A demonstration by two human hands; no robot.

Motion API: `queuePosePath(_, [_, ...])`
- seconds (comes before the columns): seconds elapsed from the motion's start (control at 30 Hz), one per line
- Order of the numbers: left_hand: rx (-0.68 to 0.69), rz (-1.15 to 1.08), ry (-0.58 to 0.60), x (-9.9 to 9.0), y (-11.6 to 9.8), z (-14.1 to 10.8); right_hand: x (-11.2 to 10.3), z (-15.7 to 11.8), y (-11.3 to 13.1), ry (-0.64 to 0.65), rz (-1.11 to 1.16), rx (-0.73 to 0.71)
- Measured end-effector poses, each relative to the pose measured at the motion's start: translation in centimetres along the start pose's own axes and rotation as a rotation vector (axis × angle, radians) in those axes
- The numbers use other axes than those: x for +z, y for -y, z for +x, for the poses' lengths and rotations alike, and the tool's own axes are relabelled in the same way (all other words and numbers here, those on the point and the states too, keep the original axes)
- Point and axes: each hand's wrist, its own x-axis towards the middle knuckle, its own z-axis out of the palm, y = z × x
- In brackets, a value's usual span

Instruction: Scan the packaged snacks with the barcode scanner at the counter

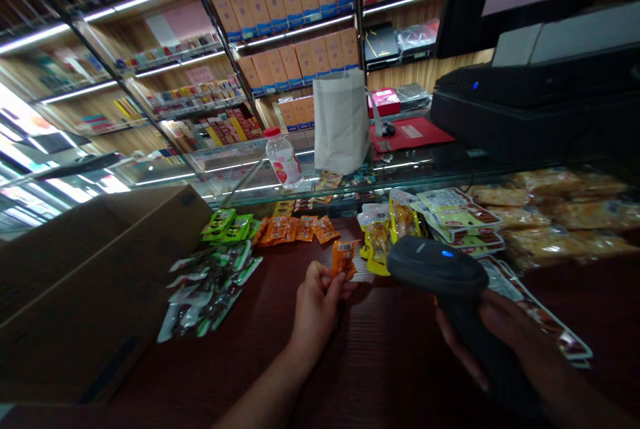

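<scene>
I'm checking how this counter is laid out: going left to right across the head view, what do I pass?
Cardboard box → green sachets → orange packets → yellow snack bags → black barcode scanner

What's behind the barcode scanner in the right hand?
Behind the black handheld barcode scanner, held in the right hand, yellow snack packets and green-labelled packs lie on the dark wooden counter. The scanner covers whatever lies directly behind its head.

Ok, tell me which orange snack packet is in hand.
The small orange packet held in the left hand; the row of orange packets lies further off on the dark counter.
</scene>
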Motion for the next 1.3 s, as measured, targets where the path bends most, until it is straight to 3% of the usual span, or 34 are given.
queuePosePath(0.27, [0.010,0.011,-0.012,-0.1,0.0,0.1,-0.1,0.2,0.0,0.092,0.008,-0.022])
queuePosePath(0.47, [0.011,0.155,-0.006,-0.4,0.1,0.3,-0.4,0.4,-0.2,0.087,-0.001,-0.008])
queuePosePath(0.7, [0.023,0.027,-0.021,-0.2,-0.3,0.3,-0.1,0.2,0.0,0.055,0.035,-0.019])
queuePosePath(0.83, [0.035,-0.027,0.002,0.4,-0.7,-0.4,-0.7,0.6,1.3,0.032,0.118,-0.065])
queuePosePath(0.93, [-0.057,-0.118,0.127,1.8,-1.2,-2.1,-1.3,0.9,2.9,0.023,0.179,-0.134])
queuePosePath(1.1, [-0.404,-0.330,0.448,5.8,-2.2,-4.6,-1.8,0.9,4.6,0.012,0.244,-0.204])
queuePosePath(1.3, [-0.629,-0.415,0.477,10.4,-2.8,-2.6,-2.0,1.1,4.4,0.062,0.234,-0.258])
